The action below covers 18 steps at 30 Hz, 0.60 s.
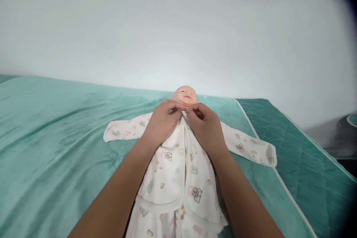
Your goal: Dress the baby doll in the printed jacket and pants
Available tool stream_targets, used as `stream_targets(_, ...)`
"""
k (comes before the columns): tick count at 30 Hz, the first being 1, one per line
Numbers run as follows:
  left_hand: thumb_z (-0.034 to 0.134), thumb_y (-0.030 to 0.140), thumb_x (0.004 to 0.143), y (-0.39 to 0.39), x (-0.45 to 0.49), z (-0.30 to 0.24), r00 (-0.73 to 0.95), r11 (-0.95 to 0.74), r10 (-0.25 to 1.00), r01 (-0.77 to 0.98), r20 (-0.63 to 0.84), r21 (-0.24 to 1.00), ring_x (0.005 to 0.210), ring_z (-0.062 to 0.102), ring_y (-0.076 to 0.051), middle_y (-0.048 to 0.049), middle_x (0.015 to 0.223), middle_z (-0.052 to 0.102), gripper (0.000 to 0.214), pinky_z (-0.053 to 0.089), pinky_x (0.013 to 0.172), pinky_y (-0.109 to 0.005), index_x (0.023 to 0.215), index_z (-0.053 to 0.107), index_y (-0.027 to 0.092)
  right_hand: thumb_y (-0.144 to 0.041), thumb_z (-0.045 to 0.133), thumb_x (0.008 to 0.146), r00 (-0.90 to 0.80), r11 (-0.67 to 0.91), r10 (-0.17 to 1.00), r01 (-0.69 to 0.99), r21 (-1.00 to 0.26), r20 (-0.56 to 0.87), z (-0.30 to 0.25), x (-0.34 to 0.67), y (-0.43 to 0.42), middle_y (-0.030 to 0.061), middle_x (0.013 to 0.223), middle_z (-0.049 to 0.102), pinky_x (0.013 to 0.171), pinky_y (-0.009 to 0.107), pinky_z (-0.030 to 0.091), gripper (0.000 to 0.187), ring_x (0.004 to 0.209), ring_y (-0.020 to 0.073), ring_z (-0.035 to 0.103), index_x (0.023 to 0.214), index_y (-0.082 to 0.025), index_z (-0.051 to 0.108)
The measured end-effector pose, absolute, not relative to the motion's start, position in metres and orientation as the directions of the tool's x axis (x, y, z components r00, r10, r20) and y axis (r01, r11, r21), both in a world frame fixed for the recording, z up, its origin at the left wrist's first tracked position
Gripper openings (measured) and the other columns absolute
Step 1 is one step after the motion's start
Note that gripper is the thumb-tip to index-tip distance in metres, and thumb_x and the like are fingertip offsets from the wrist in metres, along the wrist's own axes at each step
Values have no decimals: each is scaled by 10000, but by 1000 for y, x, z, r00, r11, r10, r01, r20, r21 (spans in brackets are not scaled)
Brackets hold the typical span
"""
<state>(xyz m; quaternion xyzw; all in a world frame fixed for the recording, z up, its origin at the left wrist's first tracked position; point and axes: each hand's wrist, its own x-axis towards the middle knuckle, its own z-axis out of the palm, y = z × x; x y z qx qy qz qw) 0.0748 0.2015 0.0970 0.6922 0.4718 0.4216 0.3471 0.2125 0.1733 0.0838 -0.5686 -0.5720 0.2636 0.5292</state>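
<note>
A baby doll (185, 94) lies on its back on a teal blanket (55, 148), its head pointing away from me. It wears a white printed garment (173, 171) with both sleeves spread out to the sides. My left hand (161, 122) and my right hand (205, 126) meet at the garment's collar just under the doll's chin. Both hands have their fingers closed, pinching the two front edges of the garment together at the neck.
A white wall (178, 37) rises directly behind the bed. The blanket's white-trimmed edge (251, 126) runs diagonally on the right, with a quilted teal mattress cover (301, 163) beyond it. The mattress drops off at the far right.
</note>
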Motion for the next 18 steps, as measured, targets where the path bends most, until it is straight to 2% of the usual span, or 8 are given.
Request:
stream_targets(6,540,210,845,201,77,95,194,-361,931,377,309,853,1056,621,-187,5,1088,690,208,466,946,-306,861,741,257,-319,580,888,211,258,896,469,-845,391,85,212,172,-12,764,648,684,286,421,235,716,141,565,700,-210,669)
stream_targets(11,558,251,854,200,78,98,190,-353,935,403,299,845,1052,622,-189,7,1063,698,170,465,933,-308,777,709,243,-301,567,906,215,287,875,491,-822,434,85,211,170,-27,663,585,641,278,392,335,659,125,535,590,-197,596)
stream_targets(15,551,232,848,200,79,98,174,-352,936,445,306,823,1077,615,-201,17,1057,704,163,449,960,-337,793,703,250,-311,552,920,226,300,847,543,-784,481,85,210,169,-31,589,507,593,283,350,426,598,116,481,514,-188,517)
stream_targets(18,551,242,842,200,79,98,158,-337,941,492,299,803,1105,605,-221,14,1055,704,151,437,979,-371,804,696,253,-309,524,933,220,278,845,598,-752,487,85,210,170,-19,609,520,601,288,352,432,605,123,486,518,-189,520)
